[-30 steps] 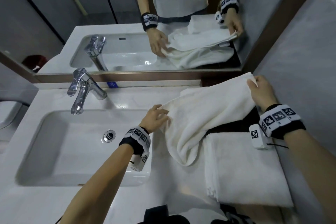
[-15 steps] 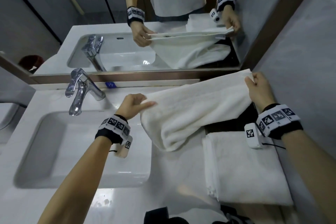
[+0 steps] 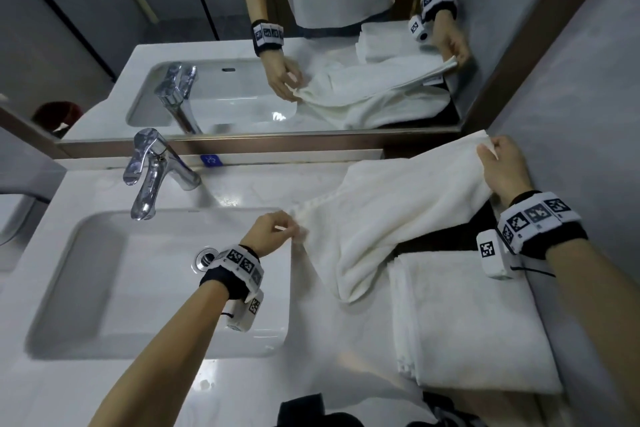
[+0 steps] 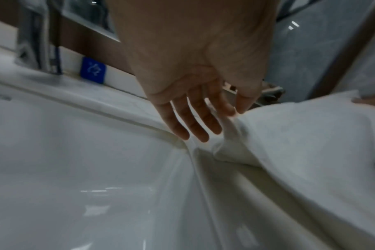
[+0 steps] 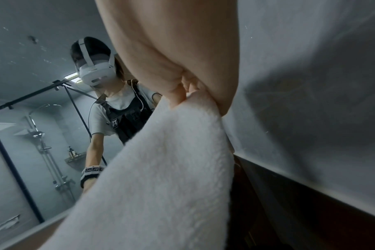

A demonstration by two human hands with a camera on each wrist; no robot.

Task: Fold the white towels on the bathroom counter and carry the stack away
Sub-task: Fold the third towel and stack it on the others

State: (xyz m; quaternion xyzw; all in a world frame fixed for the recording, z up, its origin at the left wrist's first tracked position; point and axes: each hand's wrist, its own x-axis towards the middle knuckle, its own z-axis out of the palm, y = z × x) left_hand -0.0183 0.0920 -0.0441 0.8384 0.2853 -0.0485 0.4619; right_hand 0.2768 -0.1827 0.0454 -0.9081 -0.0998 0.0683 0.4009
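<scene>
A loose white towel (image 3: 398, 211) hangs slack between my two hands above the counter's right side. My left hand (image 3: 294, 230) pinches its left edge beside the sink's right rim. In the left wrist view, the left hand (image 4: 233, 115) holds that edge of the towel (image 4: 300, 143) between thumb and forefinger, with the other fingers straight. My right hand (image 3: 486, 151) pinches the far right corner, raised near the wall. In the right wrist view, the right hand (image 5: 193, 96) grips the towel (image 5: 161, 169). A folded white towel stack (image 3: 467, 322) lies on the counter below my right wrist.
The white sink basin (image 3: 104, 288) with its chrome tap (image 3: 152, 170) takes up the counter's left half. A mirror (image 3: 346, 97) runs along the back, and a grey wall (image 3: 571, 114) closes the right side. A dark item (image 3: 301, 409) sits at the counter's front edge.
My left hand has swung back to the right and lower, toward the sink's right rim. The towel, stretched taut half a second ago, now sags. The right hand has barely moved.
</scene>
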